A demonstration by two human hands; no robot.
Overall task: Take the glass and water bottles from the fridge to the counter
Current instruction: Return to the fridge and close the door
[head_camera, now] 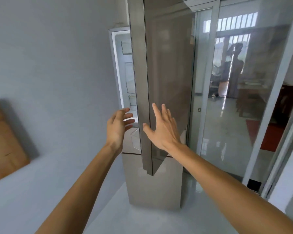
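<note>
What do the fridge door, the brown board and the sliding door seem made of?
The fridge door: probably glossy glass or coated metal; its grey-brown face mirrors faintly. The brown board: wood, with visible grain. The sliding door: clear glass in a pale, likely aluminium frame; it shows reflections.

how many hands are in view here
2: the left hand reaches toward the lit gap left of the tall glossy grey fridge door; the right hand is spread before that door's edge.

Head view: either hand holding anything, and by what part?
Nothing is held. The right hand is open, fingers straight over the fridge door, thumb by its edge; contact cannot be told. The left hand is open beside the gap.
</note>
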